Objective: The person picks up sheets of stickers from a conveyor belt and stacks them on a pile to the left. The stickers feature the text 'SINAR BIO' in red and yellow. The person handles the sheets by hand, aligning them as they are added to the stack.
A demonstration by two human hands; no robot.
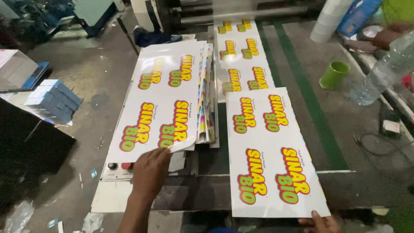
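Note:
My left hand (150,171) pinches the near corner of the top sheet of a stack of glossy white printed sheets (166,92) with red, yellow and green lettering. The stack lies on the left side of a machine table (207,190). My right hand (321,223) holds the near right corner of a single printed sheet (274,151) that lies flat on the right. Behind it another printed sheet (241,56) comes out from the machine rollers (224,13).
A clear plastic bottle (381,73) tilts in from the upper right, held by another person's hand (388,36). A green cup (334,74) stands nearby. Blue boxes (54,99) sit on the floor at left. Control knobs (118,166) sit under the stack's near edge.

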